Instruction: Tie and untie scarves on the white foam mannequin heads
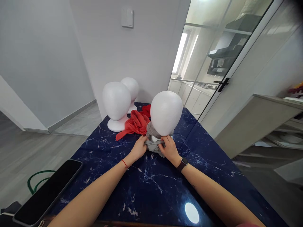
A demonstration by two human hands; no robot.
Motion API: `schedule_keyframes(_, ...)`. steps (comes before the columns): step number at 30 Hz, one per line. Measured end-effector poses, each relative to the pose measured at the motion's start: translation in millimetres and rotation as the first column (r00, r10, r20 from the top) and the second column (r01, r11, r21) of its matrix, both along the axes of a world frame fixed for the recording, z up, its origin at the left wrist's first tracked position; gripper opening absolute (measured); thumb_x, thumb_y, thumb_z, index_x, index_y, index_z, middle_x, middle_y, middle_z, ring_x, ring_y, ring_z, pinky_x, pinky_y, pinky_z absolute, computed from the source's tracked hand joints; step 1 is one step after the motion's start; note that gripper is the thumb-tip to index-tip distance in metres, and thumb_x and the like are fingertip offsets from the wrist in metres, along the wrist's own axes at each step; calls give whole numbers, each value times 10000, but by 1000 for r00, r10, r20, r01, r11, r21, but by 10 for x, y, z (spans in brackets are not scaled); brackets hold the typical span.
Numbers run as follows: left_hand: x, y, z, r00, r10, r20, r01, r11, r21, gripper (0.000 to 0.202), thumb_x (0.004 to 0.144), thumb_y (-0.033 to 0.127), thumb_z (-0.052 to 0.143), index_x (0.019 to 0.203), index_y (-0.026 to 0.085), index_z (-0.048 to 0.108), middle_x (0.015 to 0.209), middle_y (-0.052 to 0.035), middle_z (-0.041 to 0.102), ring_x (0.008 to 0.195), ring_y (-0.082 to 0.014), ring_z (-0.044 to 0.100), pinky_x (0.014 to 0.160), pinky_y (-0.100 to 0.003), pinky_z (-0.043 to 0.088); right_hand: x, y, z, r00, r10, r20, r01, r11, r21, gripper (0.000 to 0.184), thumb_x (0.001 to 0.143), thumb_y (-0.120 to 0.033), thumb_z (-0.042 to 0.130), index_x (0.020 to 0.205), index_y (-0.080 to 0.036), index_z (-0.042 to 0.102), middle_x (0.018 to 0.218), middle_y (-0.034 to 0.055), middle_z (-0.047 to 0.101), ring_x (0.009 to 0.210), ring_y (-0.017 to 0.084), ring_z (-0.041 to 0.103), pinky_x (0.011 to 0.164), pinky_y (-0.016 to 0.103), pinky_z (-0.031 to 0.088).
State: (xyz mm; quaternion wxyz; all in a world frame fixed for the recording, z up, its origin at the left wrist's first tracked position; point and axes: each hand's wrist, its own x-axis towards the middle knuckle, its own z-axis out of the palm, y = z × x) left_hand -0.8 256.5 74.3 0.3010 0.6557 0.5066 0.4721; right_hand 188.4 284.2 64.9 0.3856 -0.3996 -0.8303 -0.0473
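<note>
Your left hand [139,147] and right hand [169,148] both pinch the grey scarf [154,144], wrapped at the foam head's [166,113] base. Red scarf [135,123] just left. No readable writing.

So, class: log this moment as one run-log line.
left hand: grips grey scarf | right hand: grips grey scarf | scarf wraps foam head neck | red scarf: left

Three white foam heads, one [166,113] at 12 o'clock on the worktop [146,186], two [116,101] [130,88] at 11 o'clock, one grey scarf [155,145], two red scarves [135,124] [146,110], one phone [48,191] at 8 o'clock, two hands [138,148] [169,148]
</note>
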Motion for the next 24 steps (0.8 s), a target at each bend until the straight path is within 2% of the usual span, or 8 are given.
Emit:
schedule_keyframes(4, -18, 43, 9, 935, 11, 355, 28, 994, -103, 117, 601, 101, 584, 707, 148, 602, 726, -11, 595, 739, -162, 537, 745, -301, 442, 146, 147, -29, 995, -82, -47, 81, 996, -27, 74, 724, -116, 462, 723, -190, 460, 758, 36, 512, 722, 179, 460, 666, 277, 345)
schedule_keyframes(8, -116, 114, 12, 695, 145, 704, -21, 983, -182, 268, 623, 240, 670, 855, 115, 625, 838, -65, 650, 758, -174, 591, 717, -300, 465, 356, 307, -45, 989, -129, -71, 126, 991, -42, 97, 659, -117, 435, 624, -198, 393, 641, 8, 475, 641, 157, 424, 632, 271, 302)
schedule_keyframes(12, -272, 197, -40, 648, 501, 573, -483, 853, -199, 160, 654, 174, 591, 807, 148, 553, 744, 3, 571, 658, -123, 548, 669, -280, 465, 523, 424, -74, 944, -144, -297, 130, 989, -65, 94, 679, -160, 387, 591, -192, 390, 582, -12, 436, 574, 129, 357, 578, 254, 276)
schedule_keyframes(15, -339, 177, -17, 731, 540, 418, -570, 819, -60, 262, 661, 121, 585, 913, 165, 528, 815, 0, 558, 727, -134, 560, 741, -311, 477, 595, 511, -127, 785, -174, -595, 120, 984, -129, 163, 732, -223, 360, 582, -186, 411, 535, -36, 395, 535, 108, 310, 532, 233, 272)
schedule_keyframes(17, -311, 104, 33, 883, 424, 202, -460, 867, 190, 342, 708, 116, 564, 1041, 182, 520, 970, -42, 572, 897, -166, 566, 859, -356, 458, 602, 539, -158, 709, -157, -688, 73, 986, -149, 196, 757, -265, 366, 597, -178, 439, 539, -38, 410, 537, 101, 324, 528, 226, 295)
schedule_keyframes(19, -219, 3, 77, 958, 253, -136, -182, 902, 392, 394, 774, 110, 500, 1157, 204, 508, 1142, -80, 537, 1078, -192, 507, 964, -387, 403, 567, 517, -173, 710, -96, -697, -20, 987, -157, 216, 776, -307, 393, 628, -170, 470, 562, -34, 442, 552, 101, 352, 537, 225, 323)
schedule_keyframes(22, -20, -138, 85, 838, -33, -545, 272, 890, 365, 494, 807, 74, 427, 1269, 244, 466, 1286, -81, 477, 1205, -211, 415, 1016, -398, 358, 468, 416, -178, 754, 10, -656, -158, 973, -166, 185, 757, -332, 469, 704, -163, 522, 626, -19, 502, 597, 108, 390, 569, 230, 360)
schedule_keyframes(24, 90, -193, 66, 706, -151, -692, 440, 859, 262, 585, 787, 46, 422, 1331, 260, 407, 1270, -62, 510, 1223, -221, 386, 1020, -400, 349, 417, 368, -182, 765, 33, -644, -181, 969, -166, 173, 749, -326, 482, 693, -166, 513, 630, -20, 498, 600, 105, 386, 569, 228, 362)
